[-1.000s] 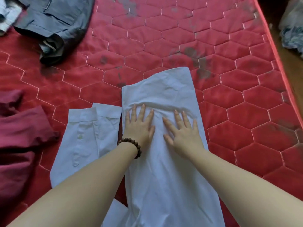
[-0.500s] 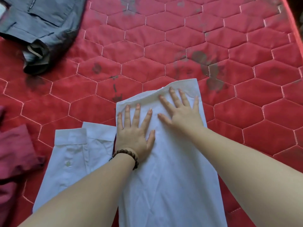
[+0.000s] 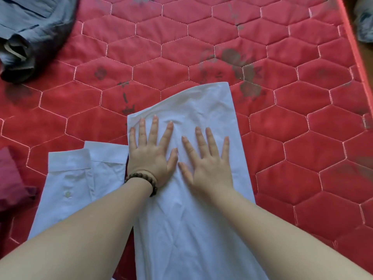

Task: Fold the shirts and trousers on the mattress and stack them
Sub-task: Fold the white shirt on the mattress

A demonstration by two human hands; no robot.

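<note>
A white shirt (image 3: 201,110) lies as a long narrow folded panel down the middle of the red quilted mattress (image 3: 201,37). Its two cuffed sleeves (image 3: 80,174) stick out flat to the left. My left hand (image 3: 150,152), with a bead bracelet on the wrist, presses flat on the panel's left side, fingers spread. My right hand (image 3: 210,160) lies flat beside it on the panel. Neither hand holds anything. Grey trousers (image 3: 30,27) lie crumpled at the far left corner. A maroon garment (image 3: 10,178) sits at the left edge.
The mattress's right edge (image 3: 355,57) runs along a wooden floor, where a pale bundle (image 3: 365,19) lies. Dark stains mark the quilting beyond the shirt.
Both hands have slid over the shirt panel, up toward its far end and then back a little. The right hand moved from the top edge down beside the left.
</note>
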